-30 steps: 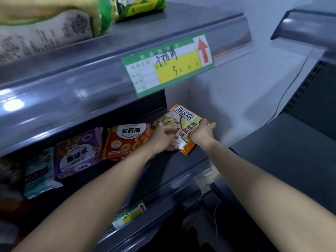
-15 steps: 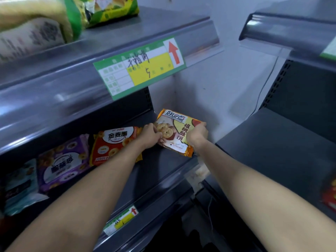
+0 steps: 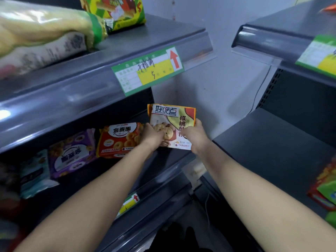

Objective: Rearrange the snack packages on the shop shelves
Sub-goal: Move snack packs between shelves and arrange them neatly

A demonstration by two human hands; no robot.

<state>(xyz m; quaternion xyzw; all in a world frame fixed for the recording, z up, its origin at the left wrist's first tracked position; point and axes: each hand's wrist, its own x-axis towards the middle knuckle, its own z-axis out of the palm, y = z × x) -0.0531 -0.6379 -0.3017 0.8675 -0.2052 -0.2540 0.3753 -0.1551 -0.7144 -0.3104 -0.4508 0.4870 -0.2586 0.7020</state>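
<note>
Middle shelf [image 3: 174, 158] front bare; red packet [image 3: 118, 140] blocks left; upper shelf lip [image 3: 72, 99] overhangs.

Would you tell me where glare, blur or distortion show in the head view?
Head view: glare on the upper shelf's front rail; the yellow bag top left is blurred; shelf edges bow from the wide lens; the orange biscuit pack is sharp.
</note>
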